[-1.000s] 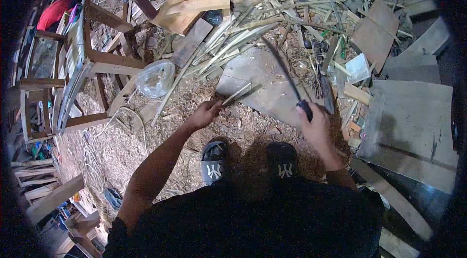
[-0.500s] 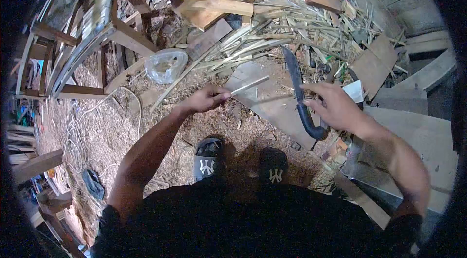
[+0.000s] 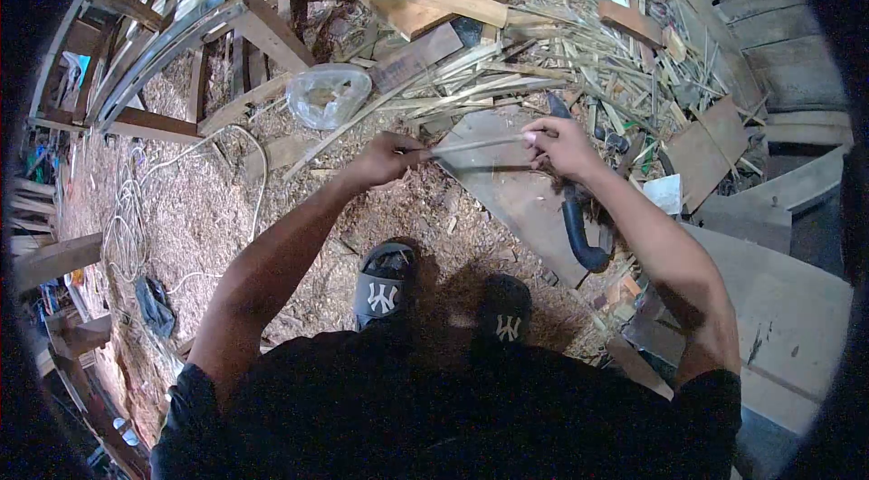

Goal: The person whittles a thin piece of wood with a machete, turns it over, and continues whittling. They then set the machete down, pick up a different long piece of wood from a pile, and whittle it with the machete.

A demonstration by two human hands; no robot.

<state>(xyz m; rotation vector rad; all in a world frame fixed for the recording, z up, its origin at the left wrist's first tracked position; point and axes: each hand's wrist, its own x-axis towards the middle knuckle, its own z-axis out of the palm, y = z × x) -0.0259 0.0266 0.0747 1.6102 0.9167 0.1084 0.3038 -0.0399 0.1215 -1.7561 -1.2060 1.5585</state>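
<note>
A thin wooden stick (image 3: 480, 146) spans the space between my two hands in front of me. My left hand (image 3: 387, 160) pinches its left end. At its right end the fingers of my right hand (image 3: 563, 147) are closed on it. Below the stick a flat board (image 3: 516, 195) lies on the floor. On that board rests a machete (image 3: 579, 231) with a curved black handle, its blade pointing away from me and partly covered by my right hand.
A wooden frame (image 3: 262, 32) stands at the upper left. Beside it lies a clear plastic bag (image 3: 328, 98). Split sticks (image 3: 507, 82) and offcuts pile up ahead. A coiled cord (image 3: 124, 245) lies on the shavings at left, and large panels (image 3: 769, 290) lean at right.
My right hand has moved left from above the machete and closed on the stick's right end. The left hand still holds the other end. The view has shifted slightly.
</note>
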